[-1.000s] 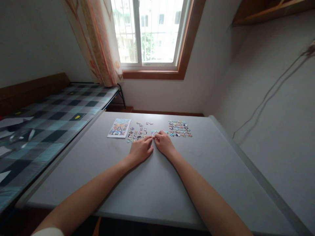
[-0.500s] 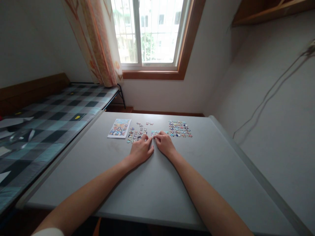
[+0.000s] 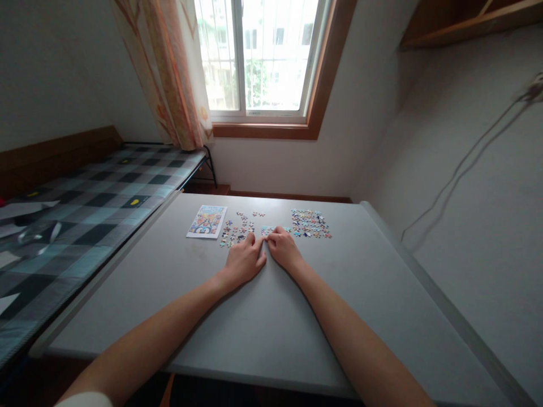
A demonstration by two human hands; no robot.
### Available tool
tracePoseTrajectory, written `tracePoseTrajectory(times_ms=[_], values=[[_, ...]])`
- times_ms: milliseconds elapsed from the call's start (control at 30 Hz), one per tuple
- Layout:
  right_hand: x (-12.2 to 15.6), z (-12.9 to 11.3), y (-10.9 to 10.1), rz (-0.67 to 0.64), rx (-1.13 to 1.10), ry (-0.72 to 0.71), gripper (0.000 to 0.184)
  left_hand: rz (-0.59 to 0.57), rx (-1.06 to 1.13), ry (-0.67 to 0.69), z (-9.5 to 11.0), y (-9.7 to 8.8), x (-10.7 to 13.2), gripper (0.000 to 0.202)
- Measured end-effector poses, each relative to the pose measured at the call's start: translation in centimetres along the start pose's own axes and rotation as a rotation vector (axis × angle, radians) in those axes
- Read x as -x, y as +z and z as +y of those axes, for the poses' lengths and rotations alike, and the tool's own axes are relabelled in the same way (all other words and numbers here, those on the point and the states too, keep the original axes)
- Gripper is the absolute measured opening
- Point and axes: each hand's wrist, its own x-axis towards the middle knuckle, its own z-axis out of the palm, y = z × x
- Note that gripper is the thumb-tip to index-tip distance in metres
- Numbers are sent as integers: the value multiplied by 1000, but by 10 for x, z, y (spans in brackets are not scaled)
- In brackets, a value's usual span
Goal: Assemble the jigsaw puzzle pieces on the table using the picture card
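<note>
My left hand (image 3: pixel 246 257) rests on the table, its index finger stretched toward the right fingertips and its thumb apart. My right hand (image 3: pixel 283 249) is closed in a pinch at the near edge of a partly joined strip of light-blue jigsaw puzzle (image 3: pixel 268 230). A small puzzle piece appears to be at its fingertips, mostly hidden by the fingers. Loose jigsaw pieces (image 3: pixel 229 232) lie just beyond my left hand, some covered by it. A larger spread of pieces (image 3: pixel 311 224) lies to the right of the strip.
A printed picture sheet (image 3: pixel 207 221) lies on the left of the grey table (image 3: pixel 254 328). The bed (image 3: pixel 161 169) with a checked cover runs along the left side, papers on it. A window (image 3: pixel 271 56) and a curtain (image 3: pixel 169 73) are beyond; a shelf (image 3: pixel 475 28) hangs upper right.
The hands stay almost in place, fingertips close together over the strip's near edge. The small pale piece between them shows less now. The whole view shifts very slightly.
</note>
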Motion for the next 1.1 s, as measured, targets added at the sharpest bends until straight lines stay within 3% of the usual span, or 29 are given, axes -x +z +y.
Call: tracePoseTrajectory(times_ms=[167,767,1100], values=[[1,1,-1,7,-20,-7,26,-34,17,-60,0,1,-1,39],[1,3,1,8,-35,-18,25,-31,74,-36,-3,1,-1,38],[2,2,-1,-12,-24,-7,25,-66,68,-94,-1,1,-1,36]])
